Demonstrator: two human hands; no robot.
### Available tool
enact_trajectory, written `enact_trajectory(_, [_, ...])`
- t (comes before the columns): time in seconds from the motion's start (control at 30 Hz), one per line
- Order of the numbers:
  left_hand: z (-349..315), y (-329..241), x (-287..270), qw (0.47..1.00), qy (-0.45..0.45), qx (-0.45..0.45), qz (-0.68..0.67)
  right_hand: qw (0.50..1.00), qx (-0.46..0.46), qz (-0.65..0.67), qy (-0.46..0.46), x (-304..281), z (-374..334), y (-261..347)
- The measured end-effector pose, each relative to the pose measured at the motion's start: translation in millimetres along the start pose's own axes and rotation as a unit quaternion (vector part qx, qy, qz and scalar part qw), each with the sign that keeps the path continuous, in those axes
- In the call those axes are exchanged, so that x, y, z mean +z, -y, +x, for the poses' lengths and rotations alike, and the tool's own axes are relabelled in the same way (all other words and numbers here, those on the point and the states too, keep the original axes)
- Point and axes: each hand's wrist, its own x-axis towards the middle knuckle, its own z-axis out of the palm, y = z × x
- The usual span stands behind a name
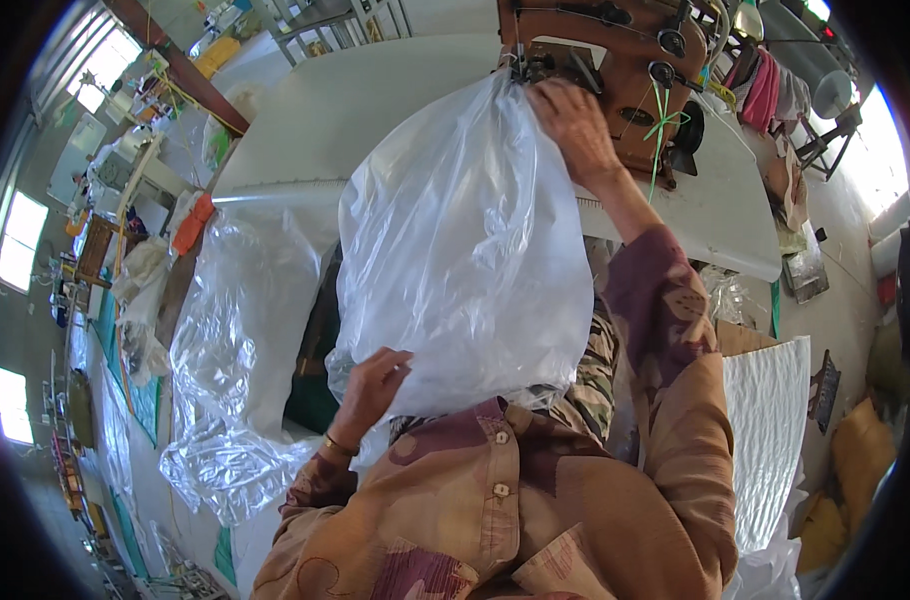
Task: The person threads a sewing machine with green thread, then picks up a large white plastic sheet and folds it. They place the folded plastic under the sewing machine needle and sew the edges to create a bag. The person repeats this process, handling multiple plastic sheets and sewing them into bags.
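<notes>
A clear plastic sheet (465, 240), shaped like a large bag, spreads from the needle area of a brown sewing machine (615, 90) down over my lap. Its top narrows into gathered folds under the machine head. My right hand (575, 125) reaches up to those folds, its bent fingers gripping the plastic's right edge close to the needle; the fingertips are partly hidden. Down by the sheet's lower left edge is my left hand (370, 390), fingers loosely bent and apart, with nothing visible in them.
The machine sits on a pale worktable (305, 120). More clear plastic (240, 330) hangs over the table's left front edge, near an orange bundle (192, 222). A green string (660, 130) hangs from the machine. To my right stands a silvery foam sheet (770, 430).
</notes>
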Motion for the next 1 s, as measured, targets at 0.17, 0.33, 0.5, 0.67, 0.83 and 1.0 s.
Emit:
enact_trajectory(0.17, [-21, -13, -39, 0.995, -0.037, -0.029, -0.087, 0.979, 0.104, 0.156, -0.076, -79, -40, 24])
enact_trajectory(0.33, [-39, -27, -73, 0.985, -0.062, 0.034, -0.155, 0.737, 0.378, 0.557, -0.06, -96, -94, 133])
enact_trajectory(0.5, [-70, -59, -117, 0.987, -0.106, 0.075, -0.098, 0.345, 0.45, 0.809, 0.156, -97, -89, 186])
enact_trajectory(0.67, [-115, -49, -155, 0.958, -0.267, 0.077, -0.071, 0.27, 0.249, 0.91, 0.194, -111, -81, 204])
enact_trajectory(0.83, [-146, -33, -169, 0.946, -0.322, 0.034, -0.024, 0.254, 0.345, 0.895, 0.126, -94, -85, 211])
enact_trajectory(1.0, [-165, -23, -165, 0.94, -0.337, -0.002, -0.057, 0.25, 0.39, 0.873, 0.153, -116, -67, 225])
